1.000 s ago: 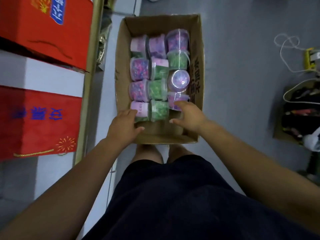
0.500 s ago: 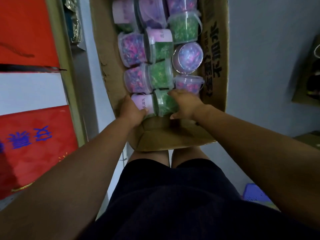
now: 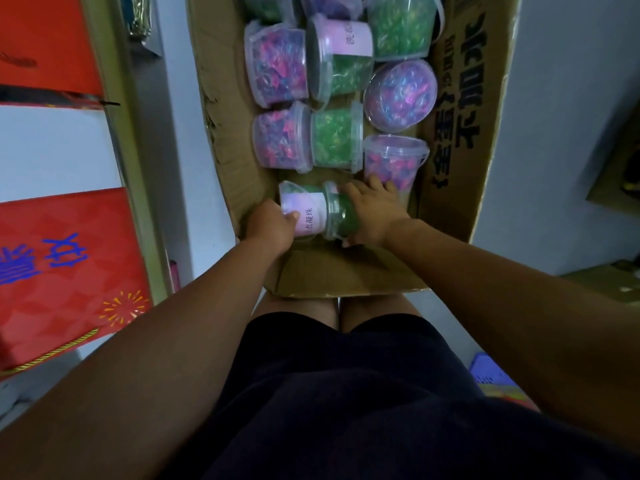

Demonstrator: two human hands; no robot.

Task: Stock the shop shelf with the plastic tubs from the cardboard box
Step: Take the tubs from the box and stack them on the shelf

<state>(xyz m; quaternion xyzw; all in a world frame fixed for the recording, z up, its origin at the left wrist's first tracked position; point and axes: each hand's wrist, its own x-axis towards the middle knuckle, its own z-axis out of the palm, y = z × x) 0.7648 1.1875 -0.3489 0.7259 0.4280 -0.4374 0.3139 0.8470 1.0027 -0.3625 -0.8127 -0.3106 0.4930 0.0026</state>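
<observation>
The cardboard box (image 3: 228, 161) stands open on the grey floor (image 3: 561, 150), just in front of the person's knees. It holds many clear plastic tubs, and most of them lie on their side in rows.

In the row nearest to the person there are two tubs, touching end to end. A pink-labelled tub (image 3: 306, 216) is on the left and a green tub (image 3: 341, 216) is on the right. The left hand (image 3: 272, 226) grips the pink-labelled tub at its outer end. The thumb lies across the label, and the other fingers are under the tub, where I cannot see them. The right hand (image 3: 375, 211) lies over the green tub with its fingers (image 3: 372, 188) curved round it. Its fingertips reach a tub of pink and blue pieces (image 3: 394, 157) just behind.

Both held tubs are inside the box, close to its near wall. I cannot tell whether they rest on the bottom or are a little above it.

An upright tub (image 3: 400, 93) shows its round lid beside the right wall of the box (this wall carries large black printed characters). To the left of the box runs the shop shelf (image 3: 126, 133), with red boxes (image 3: 59, 271) on it. The person wears dark shorts (image 3: 346, 393).
</observation>
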